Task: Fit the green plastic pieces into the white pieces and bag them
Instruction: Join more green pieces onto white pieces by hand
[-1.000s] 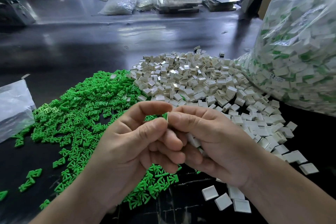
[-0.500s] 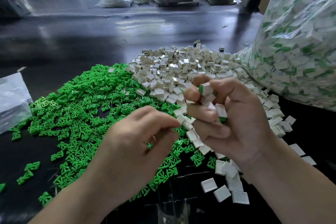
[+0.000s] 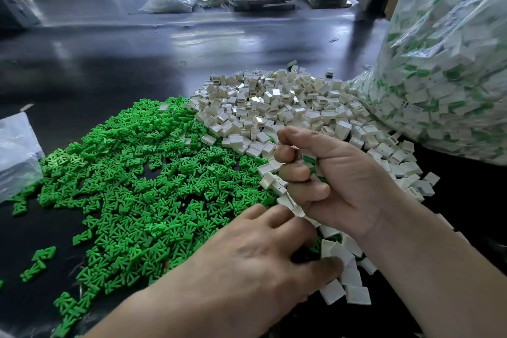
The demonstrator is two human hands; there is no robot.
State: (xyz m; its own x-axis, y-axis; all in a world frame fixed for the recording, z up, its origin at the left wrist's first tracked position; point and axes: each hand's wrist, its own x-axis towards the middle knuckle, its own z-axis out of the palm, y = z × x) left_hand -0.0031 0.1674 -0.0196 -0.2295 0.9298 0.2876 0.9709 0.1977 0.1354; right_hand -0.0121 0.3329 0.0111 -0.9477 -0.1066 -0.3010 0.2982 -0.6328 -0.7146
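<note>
Head cam: my right hand [image 3: 337, 181] is fisted round a few fitted pieces [image 3: 308, 160]. My left hand [image 3: 247, 263] is down where green pieces [image 3: 137, 186] meet white pieces [image 3: 274, 107], and I can't tell if it's got one. I'd pinch just one green.

The right hand [image 3: 337, 181] curls over most of the white and green pieces [image 3: 309, 160] it grips, so I can't count them. Below that grip, the left hand [image 3: 255, 261] covers whatever its fingertips touch. Right of the grip, the clear bag [image 3: 452, 63] runs off the frame, its label [image 3: 408, 107] too small to read.
</note>
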